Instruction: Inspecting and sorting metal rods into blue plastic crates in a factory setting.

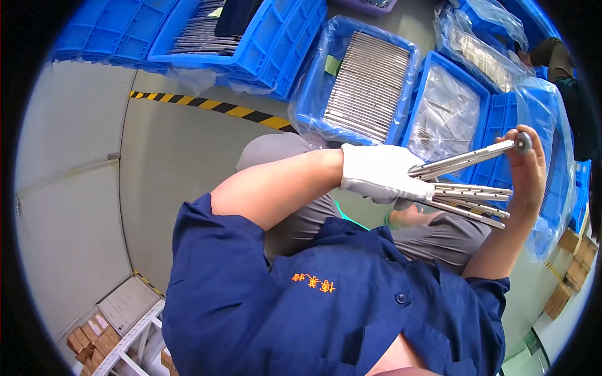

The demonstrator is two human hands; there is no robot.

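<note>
My left hand (379,172) wears a white glove and is closed round a bunch of slim metal bars (471,191) with small holes along them. The bars fan out to the right, and the upper ones (467,160) reach toward my other hand. My bare right hand (528,169) is raised at the right with its fingers pinched on a small dark grey disc (523,143) with a hole in its middle. The disc is close to the tips of the upper bars; whether they touch I cannot tell.
Ahead stands a blue crate (305,119) lined with plastic, filled with rows of metal bars. Beside it, another blue crate (407,135) holds parts under clear film. Stacked blue crates (269,53) stand at far left, near striped floor tape (241,112). Another person's arm (550,56) is at far right.
</note>
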